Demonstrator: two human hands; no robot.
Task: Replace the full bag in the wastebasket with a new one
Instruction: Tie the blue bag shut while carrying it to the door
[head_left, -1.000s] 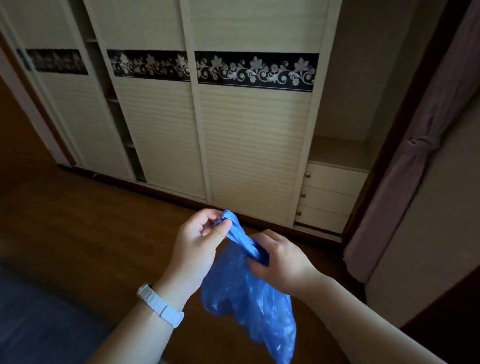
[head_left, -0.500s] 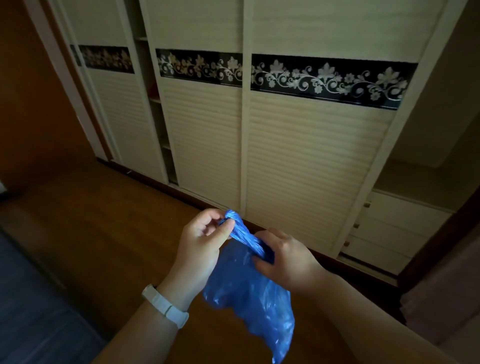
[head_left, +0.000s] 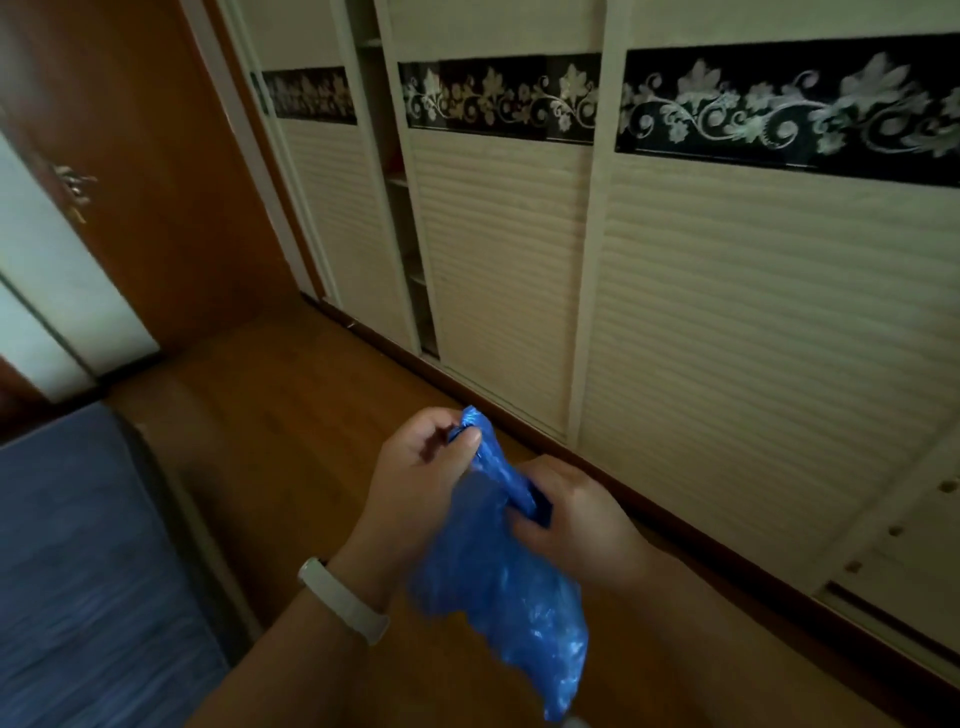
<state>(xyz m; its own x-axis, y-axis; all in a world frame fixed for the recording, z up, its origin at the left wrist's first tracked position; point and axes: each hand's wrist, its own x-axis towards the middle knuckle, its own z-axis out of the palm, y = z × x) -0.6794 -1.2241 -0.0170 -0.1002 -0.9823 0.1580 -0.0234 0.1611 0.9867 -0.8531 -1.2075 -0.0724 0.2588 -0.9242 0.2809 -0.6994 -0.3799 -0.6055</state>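
both hands are up in front of the person, working a blue bag held in the air over the wooden floor. the left hand has thumb and fingers pinched tight on the bunched top end, the right hand is curled closed round the twisted neck just beside it, and the rest hangs loose below them, touching nothing. there's a white band on the left wrist. no wastebasket is anywhere in sight from here, so i can't say where the bag has to go.

it looks like thin, crinkly film, nearly weightless and completely limp, with a bit of shine that suggests it will slide between fingers. i'd guess the layers cling together, so the mouth wants teasing apart at the edge with fingertips rather than pulling from the middle, and a hard tug could stretch or tear it.

room is decent: the cream sliding wardrobe doors run along the right, near but clear of the hands, the edge of something blue like a bed sits to the left, and a brown door stands further off, with a strip of open floor between for shaking the bag out
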